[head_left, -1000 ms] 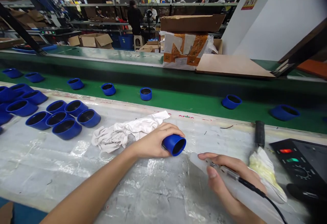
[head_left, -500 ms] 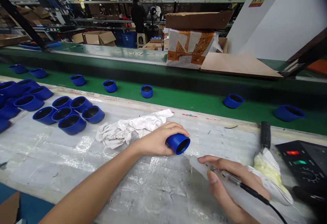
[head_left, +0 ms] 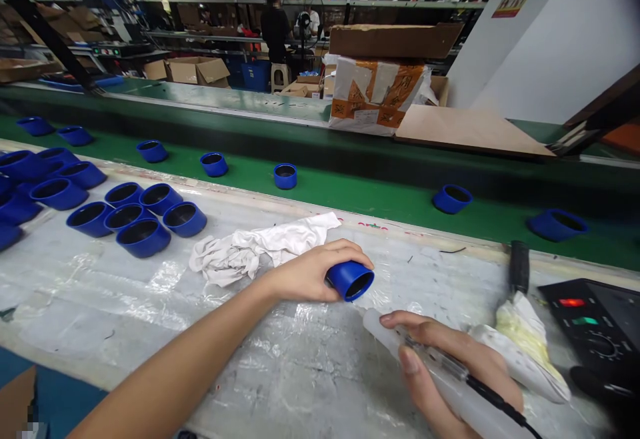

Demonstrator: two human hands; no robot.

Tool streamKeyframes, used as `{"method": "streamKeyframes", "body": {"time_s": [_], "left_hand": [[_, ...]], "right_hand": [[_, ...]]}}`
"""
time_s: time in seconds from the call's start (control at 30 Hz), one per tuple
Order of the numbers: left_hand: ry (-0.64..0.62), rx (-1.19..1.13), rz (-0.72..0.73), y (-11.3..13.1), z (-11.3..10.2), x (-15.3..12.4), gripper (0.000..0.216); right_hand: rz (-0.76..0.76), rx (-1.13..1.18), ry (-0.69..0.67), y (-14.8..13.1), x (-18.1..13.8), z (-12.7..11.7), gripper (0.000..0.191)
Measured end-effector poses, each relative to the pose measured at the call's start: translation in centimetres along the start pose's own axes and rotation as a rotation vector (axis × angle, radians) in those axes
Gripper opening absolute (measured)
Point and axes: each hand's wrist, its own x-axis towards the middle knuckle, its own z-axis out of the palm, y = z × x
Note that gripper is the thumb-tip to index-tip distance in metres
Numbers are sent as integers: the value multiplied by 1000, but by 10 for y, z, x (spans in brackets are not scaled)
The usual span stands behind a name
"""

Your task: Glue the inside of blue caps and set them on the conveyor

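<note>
Right now my left hand (head_left: 307, 272) grips a blue cap (head_left: 350, 280) tipped on its side; at four o'clock, my right hand (head_left: 445, 362) clasps a corded pen tool (head_left: 425, 365).

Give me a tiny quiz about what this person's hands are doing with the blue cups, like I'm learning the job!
1. Pick one: what does the left hand grip? A a red ball; B a blue cap; C a spoon.
2. True or false: the right hand holds a pale pen-shaped tool with a black cable.
3. Fill in: the spaced-out caps farther away sit on a ___ conveyor belt.
Key: 1 B; 2 true; 3 green.
</note>
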Motion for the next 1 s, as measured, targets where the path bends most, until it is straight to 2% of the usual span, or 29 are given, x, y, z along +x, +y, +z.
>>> {"method": "streamKeyframes", "body": {"time_s": [0.2,0.5,0.67,0.83,1.0], "left_hand": [[-16,-11,-1,2,-1,0,60],[-17,-20,1,3,-2,0,58],[-17,-19,8,5,-3,0,55],[-12,-20,-2,6,-3,0,55],[-3,-20,11,5,-2,1,52]], "right_hand": [[24,46,-9,-3,0,2,3],[-16,38,31,-4,3,2,3],[-58,123,65,3,3,4,5],[65,166,109,0,-1,7,8],[44,198,138,0,-1,8,9]]}}
